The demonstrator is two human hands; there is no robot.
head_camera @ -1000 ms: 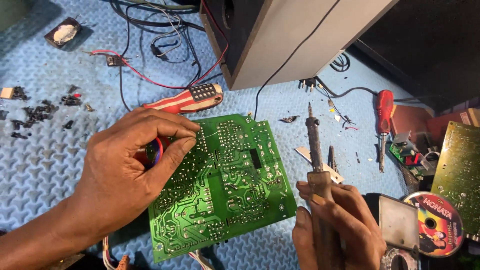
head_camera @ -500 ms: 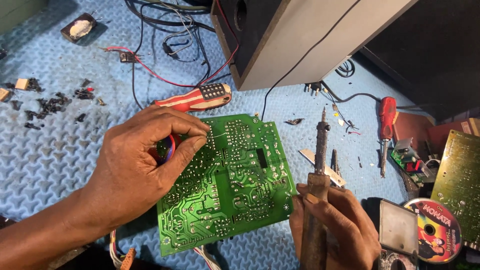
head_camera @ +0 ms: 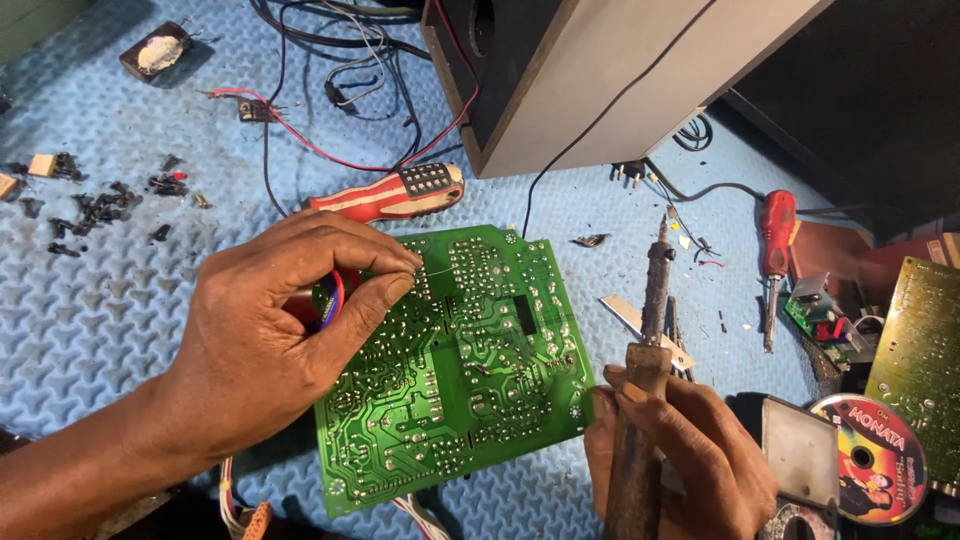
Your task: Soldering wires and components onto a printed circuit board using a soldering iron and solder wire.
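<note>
Blue textured matting covers the bench, with a dark speaker cabinet standing at twelve o'clock and cables trailing from behind it. At the centre lies a green circuit board, solder side up, its long axis running from about seven o'clock to one o'clock. The left hand reaches in from eight o'clock; its grip is clenched, thumb and forefinger pinched together at the board's upper-left edge on a thin strand of solder wire, which pokes out toward three o'clock over the board. A red and blue rounded part shows inside the curl of that hand, though what it is cannot be told. The right hand sits at five o'clock, just off the board's lower-right corner, its grip closed around the handle of a soldering iron. The iron stands nearly upright in the view, long axis from six to twelve o'clock, tip pointing away toward twelve o'clock and clear of the board, the shaft rising above the fist. A red-and-white screwdriver lies at eleven o'clock of the board, a red one at three o'clock, small dark parts are scattered at ten o'clock, and a printed disc rests at four o'clock.
</note>
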